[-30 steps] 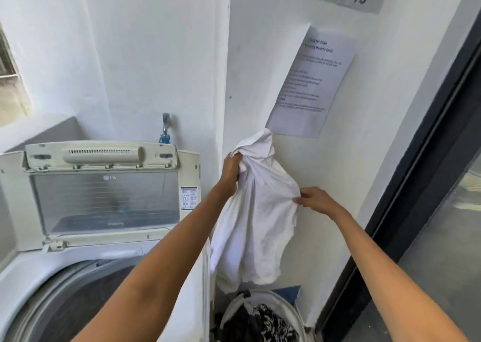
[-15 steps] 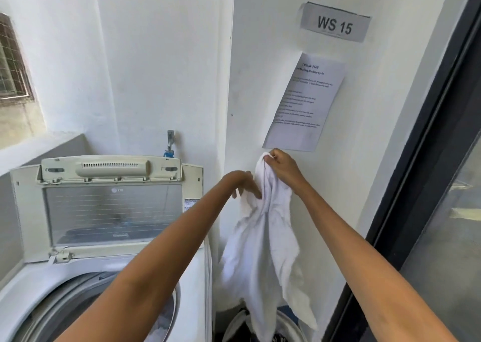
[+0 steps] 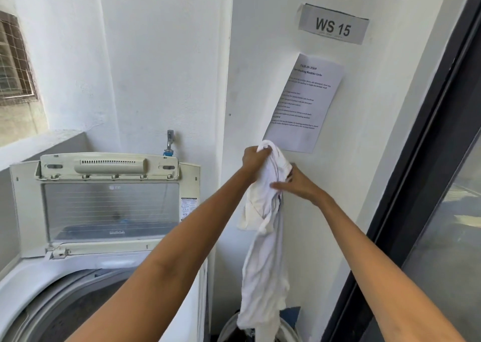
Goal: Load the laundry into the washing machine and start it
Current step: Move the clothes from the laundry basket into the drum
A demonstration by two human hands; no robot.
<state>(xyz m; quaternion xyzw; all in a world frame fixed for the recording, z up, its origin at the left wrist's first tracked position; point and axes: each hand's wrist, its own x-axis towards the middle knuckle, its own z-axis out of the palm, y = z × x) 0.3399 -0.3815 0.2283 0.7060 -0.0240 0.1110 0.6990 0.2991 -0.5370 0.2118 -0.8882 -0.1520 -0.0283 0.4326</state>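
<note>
Left hand [image 3: 256,158] grips the top of the white garment [image 3: 263,250]; right hand [image 3: 294,185] steadies it, its grip unclear. Garment hangs above the basket [image 3: 229,328], right of the washer [image 3: 39,276]. Advise gathering the trailing cloth before swinging it over the open drum.

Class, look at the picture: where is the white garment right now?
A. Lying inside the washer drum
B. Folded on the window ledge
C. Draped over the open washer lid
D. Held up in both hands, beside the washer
D: the left hand grips the top of the garment and the right hand holds it lower, right of the washer.
</note>
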